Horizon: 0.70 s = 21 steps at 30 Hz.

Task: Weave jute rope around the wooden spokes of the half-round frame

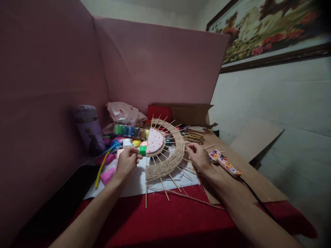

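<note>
A half-circle of woven twine on thin wooden sticks (pixel 178 151) stands tilted between my hands, its straight side to the left. At its centre is a half-round pad (pixel 154 141) of pale pink cloth with red dots. My right hand (pixel 198 156) is closed at the outer curve, thumb and finger pinching the rim by a stick end. My left hand (pixel 128 159) has its fingers pinched together just left of the straight side; whether anything is between them cannot be made out. A loose twine strand (pixel 191 197) trails below the weaving.
A flower-patterned glue gun (pixel 224 163) with a black cord lies on brown cardboard (pixel 248 187) at the right. Left are a purple tumbler (pixel 89 131), coloured clay packs (pixel 107 175) and a yellow strip (pixel 101 170). Pink boards (pixel 160 62) wall the back and left.
</note>
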{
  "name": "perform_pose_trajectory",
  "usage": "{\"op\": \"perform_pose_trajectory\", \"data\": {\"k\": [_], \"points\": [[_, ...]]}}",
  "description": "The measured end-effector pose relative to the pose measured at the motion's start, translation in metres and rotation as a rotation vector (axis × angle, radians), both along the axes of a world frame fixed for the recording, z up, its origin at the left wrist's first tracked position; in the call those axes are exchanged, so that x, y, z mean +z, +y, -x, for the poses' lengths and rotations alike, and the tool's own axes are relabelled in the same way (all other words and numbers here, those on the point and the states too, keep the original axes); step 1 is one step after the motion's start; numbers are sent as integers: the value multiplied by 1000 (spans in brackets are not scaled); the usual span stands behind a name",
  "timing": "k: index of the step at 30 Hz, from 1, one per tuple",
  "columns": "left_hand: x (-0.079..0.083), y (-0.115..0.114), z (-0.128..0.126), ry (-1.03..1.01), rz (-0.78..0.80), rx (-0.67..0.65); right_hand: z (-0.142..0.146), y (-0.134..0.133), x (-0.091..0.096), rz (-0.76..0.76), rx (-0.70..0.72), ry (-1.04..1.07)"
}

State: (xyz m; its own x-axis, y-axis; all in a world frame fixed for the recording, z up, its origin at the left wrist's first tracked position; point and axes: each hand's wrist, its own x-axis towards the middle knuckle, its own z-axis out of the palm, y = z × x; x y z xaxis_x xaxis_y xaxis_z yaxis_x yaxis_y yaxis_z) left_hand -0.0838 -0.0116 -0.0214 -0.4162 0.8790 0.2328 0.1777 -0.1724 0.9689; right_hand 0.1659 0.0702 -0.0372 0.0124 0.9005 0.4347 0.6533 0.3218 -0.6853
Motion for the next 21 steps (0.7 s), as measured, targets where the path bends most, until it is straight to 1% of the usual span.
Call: {"op": "perform_pose_trajectory", "data": {"k": [3, 8, 14, 17, 21], "points": [[1, -1, -1, 3, -8, 6, 0, -1, 1, 4, -2, -7], [4, -4, -3, 69, -7, -47, 1, -2, 1, 11, -2, -6], [-2, 2, 0, 146, 66, -38, 2, -3, 2, 27, -19, -24], [-6, 5, 1, 135, 74, -21, 2, -3, 2, 40, -14, -26], [-7, 7, 1, 76, 67, -35, 3, -3, 1, 37, -17, -32]]}}
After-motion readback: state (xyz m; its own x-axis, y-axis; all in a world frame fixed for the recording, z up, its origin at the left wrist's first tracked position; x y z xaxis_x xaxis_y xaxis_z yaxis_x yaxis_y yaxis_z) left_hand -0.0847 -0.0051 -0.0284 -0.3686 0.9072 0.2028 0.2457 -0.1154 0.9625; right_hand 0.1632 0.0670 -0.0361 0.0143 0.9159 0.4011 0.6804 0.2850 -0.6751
